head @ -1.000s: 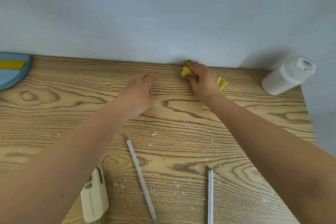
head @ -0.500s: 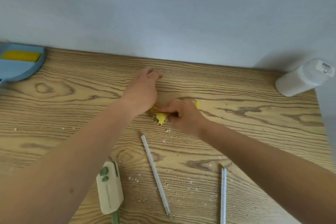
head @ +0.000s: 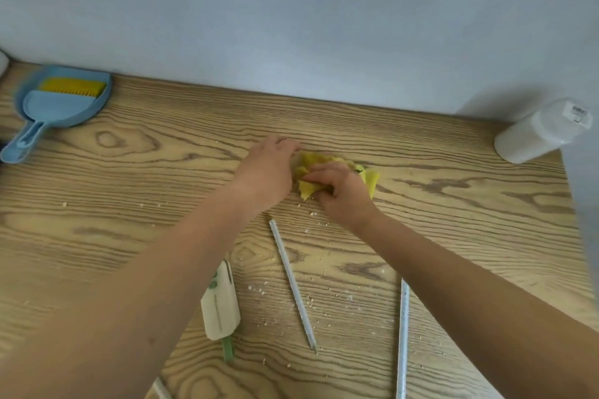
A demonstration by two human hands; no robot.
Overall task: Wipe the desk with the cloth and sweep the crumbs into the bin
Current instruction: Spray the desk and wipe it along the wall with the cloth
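My right hand [head: 343,191] bunches the yellow cloth [head: 324,172] mid-desk [head: 129,204]; my left hand [head: 265,172] lies flat beside it, seemingly touching. Crumbs [head: 311,301] scatter nearer me.

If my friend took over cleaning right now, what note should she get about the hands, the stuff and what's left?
Right hand: pressed down on the yellow cloth, bunching it on the desk.
Left hand: resting beside the cloth, touching its edge, holding nothing.
Dustpan with its small brush sits unused at the far left corner.
Crumbs lie scattered near the front, around two pens and a small cream tool. A white bottle stands at the far right.
Left to do: gather the crumbs and bin them. No bin is in view.
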